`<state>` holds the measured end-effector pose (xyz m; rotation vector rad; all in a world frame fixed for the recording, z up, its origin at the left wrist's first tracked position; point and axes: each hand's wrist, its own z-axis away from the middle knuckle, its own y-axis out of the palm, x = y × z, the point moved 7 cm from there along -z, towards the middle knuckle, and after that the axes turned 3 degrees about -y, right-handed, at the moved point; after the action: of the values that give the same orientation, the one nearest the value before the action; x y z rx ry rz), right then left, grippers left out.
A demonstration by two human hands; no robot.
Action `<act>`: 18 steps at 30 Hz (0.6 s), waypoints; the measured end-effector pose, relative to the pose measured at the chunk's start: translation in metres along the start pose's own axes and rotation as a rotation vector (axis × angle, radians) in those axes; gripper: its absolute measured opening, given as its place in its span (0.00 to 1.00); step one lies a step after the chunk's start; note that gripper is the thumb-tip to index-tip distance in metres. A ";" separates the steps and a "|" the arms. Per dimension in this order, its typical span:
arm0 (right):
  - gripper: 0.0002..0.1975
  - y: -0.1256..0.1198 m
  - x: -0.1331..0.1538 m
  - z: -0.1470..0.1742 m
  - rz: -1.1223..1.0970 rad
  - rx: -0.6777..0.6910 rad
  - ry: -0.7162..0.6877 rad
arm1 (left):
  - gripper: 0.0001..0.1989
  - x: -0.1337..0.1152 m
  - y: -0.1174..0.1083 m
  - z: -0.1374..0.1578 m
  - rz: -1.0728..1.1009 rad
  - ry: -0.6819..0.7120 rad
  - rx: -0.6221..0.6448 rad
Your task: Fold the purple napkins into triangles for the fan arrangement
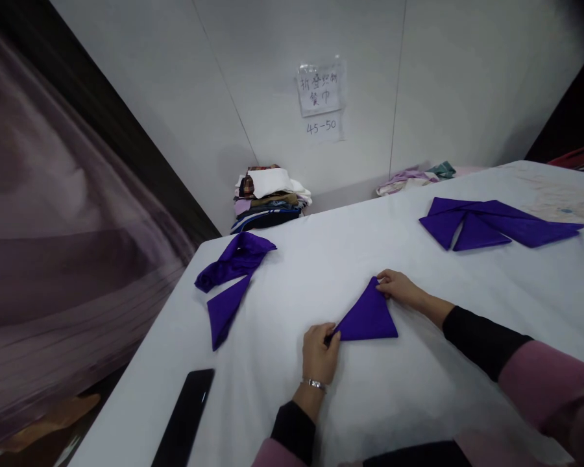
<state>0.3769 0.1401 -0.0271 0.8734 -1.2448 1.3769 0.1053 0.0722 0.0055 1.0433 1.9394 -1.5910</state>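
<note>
A purple cloth napkin [370, 316], folded into a triangle, lies on the white-covered table between my hands. My left hand [320, 353], with a silver band at the wrist, pinches its left corner between thumb and fingers. At the top corner, my right hand [398, 287] grips the cloth with its fingertips. The napkin's lower right corner rests free on the table.
Loosely folded purple napkins [236, 266] lie on the left, and folded ones [486, 224] on the right. A black flat object [185, 415] sits at the table's [292, 279] left front. Beyond the far edge are stacked clothes [270, 198] and a wall sign [320, 91].
</note>
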 end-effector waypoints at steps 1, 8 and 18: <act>0.11 -0.001 0.000 0.000 -0.003 0.005 -0.005 | 0.08 0.001 0.000 0.000 -0.001 -0.005 0.000; 0.10 0.000 -0.004 -0.006 -0.040 0.017 -0.021 | 0.05 0.002 0.002 0.000 -0.004 -0.014 0.022; 0.07 0.002 -0.001 -0.010 0.039 0.038 -0.017 | 0.05 -0.005 0.004 -0.002 -0.041 0.036 0.067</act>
<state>0.3762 0.1498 -0.0302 0.8928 -1.2576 1.4313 0.1119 0.0726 0.0073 1.0718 1.9547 -1.6809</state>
